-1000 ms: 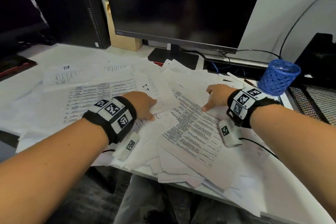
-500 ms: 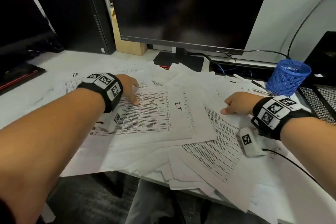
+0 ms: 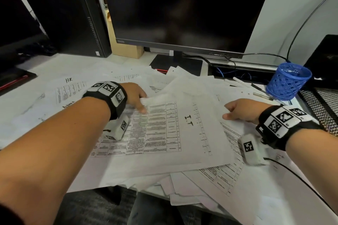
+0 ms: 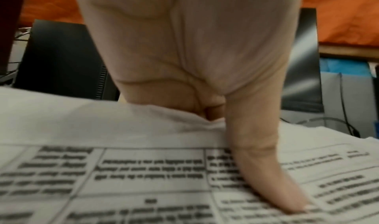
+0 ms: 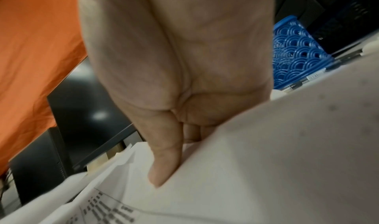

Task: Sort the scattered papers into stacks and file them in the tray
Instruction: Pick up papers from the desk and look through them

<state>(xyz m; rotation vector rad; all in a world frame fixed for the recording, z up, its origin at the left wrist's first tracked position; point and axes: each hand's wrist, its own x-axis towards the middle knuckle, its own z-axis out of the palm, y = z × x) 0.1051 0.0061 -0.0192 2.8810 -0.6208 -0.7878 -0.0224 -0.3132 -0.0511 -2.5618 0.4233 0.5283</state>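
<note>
Pinching opposite edges of paper, both hands work over a loose spread of sheets on the white table (image 3: pixel 301 204). The left hand (image 3: pixel 134 95) has its thumb pressed on top of the printed table sheet (image 3: pixel 146 133) with its fingers tucked under that sheet's far edge; the left wrist view shows the thumb (image 4: pixel 264 167) lying flat on the blurred print and the paper rucked up against the palm. The right hand (image 3: pixel 243 110) grips the right edge of the sheet marked "I.T" (image 3: pixel 193 124), thumb on top and curled fingers beneath it; the right wrist view shows the thumb (image 5: pixel 164 162) pressed against the lifted paper edge. That sheet overlaps the printed table sheet.

The scattered papers (image 3: pixel 182 188) lie in an untidy overlapping layer across the table, some hanging over its near edge, and one at the far left is headed "HR" (image 3: pixel 69 79). The black mesh tray (image 3: pixel 321 107) sits at the right edge of the table, only partly in view; the visible part of its mesh holds no paper. Just left of it stands a blue perforated pen cup (image 3: pixel 288 81); what it contains cannot be told. Pens (image 3: pixel 256 87) lie on the table beside the cup. A dark monitor (image 3: pixel 182 5) stands behind the papers.
</note>
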